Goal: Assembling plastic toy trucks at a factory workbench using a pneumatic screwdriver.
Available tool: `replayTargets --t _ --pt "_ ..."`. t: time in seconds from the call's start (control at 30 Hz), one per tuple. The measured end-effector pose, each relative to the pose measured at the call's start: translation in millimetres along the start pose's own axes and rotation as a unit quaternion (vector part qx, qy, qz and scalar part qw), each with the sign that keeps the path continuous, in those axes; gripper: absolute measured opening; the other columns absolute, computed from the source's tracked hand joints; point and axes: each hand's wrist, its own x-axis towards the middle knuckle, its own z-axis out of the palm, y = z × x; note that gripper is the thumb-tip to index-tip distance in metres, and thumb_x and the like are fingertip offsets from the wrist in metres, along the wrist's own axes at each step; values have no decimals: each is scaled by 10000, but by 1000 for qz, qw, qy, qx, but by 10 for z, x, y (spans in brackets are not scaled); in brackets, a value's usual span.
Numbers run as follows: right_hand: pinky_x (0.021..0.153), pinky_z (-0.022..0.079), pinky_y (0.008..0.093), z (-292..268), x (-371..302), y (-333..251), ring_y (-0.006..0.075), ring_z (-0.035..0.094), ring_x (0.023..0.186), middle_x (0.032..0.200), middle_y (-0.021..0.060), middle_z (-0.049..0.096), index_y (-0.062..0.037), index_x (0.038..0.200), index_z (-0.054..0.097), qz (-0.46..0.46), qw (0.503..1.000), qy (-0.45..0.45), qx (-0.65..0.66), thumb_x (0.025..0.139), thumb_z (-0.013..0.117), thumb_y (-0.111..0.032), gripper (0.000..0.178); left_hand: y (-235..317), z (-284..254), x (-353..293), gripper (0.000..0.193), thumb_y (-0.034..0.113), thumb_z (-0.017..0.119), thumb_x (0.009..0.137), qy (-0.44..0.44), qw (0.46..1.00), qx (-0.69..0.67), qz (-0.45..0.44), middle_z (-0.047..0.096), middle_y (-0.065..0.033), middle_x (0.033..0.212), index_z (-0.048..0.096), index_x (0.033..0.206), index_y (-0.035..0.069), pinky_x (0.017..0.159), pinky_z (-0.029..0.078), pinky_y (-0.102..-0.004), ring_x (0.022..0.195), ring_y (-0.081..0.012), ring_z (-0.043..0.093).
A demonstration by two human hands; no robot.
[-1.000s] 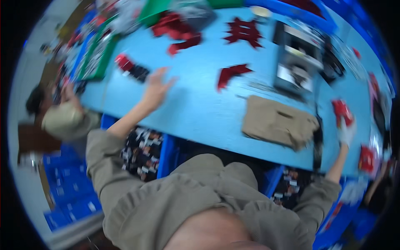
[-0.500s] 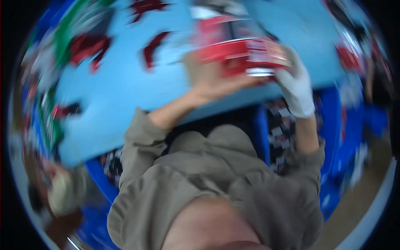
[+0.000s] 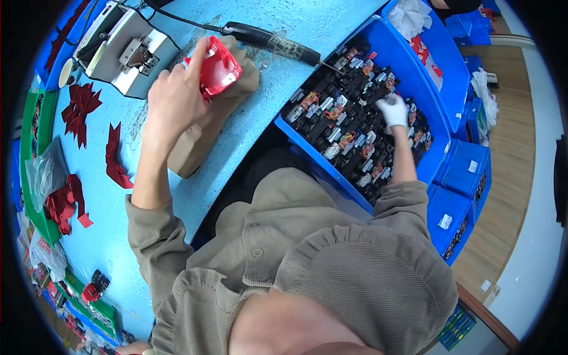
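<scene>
My left hand (image 3: 174,94) grips a red plastic shell (image 3: 220,70), hollow side partly showing, over a beige cloth-covered pad (image 3: 204,133) on the table. My right hand (image 3: 393,111), in a white glove, reaches into a blue bin (image 3: 427,155) on the right. Its fingers are curled down among black parts (image 3: 349,118) with coloured wires and silvery pieces; what they hold is hidden. Just beyond the pad lies a black, pen-shaped power tool (image 3: 269,41) with a cable and a thin metal tip pointing at the bin.
A white box-shaped device (image 3: 127,53) with a metal fitting stands at the far left. Dark red ribbon bows (image 3: 81,112) lie on the blue table (image 3: 97,219). Green trays (image 3: 35,165) line the left edge. More blue bins (image 3: 464,168) stand at the right.
The blurred red object was between both hands over the table; now only my left hand holds a red shell. My right hand has moved rightward into the bin. The view has turned.
</scene>
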Motion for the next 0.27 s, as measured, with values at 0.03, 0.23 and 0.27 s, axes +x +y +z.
replayTargets --t 0.03,0.23,0.27 --pt "749 476 309 169 -29 41 206 595 803 918 95 631 -17 1019 590 -1 1000 2 3 671 720 -210 418 16 -10 6 900 115 691 589 3 1000 2 0 594 -206 902 248 1371 77 724 492 -395 824 -351 589" --pt "900 429 376 573 -120 -426 292 541 1019 1137 174 553 -44 1120 530 -79 959 50 -269 650 720 -204 531 -36 98 -237 898 133 672 599 89 996 -17 -22 592 -222 895 231 1380 77 728 487 -405 773 -353 582" --pt "900 429 376 705 -113 -558 292 541 1019 1137 174 553 -44 1120 530 -92 961 42 -258 650 720 -204 531 -38 94 -291 898 146 673 603 100 994 -19 -28 592 -224 899 229 1381 78 733 485 -409 769 -356 580"
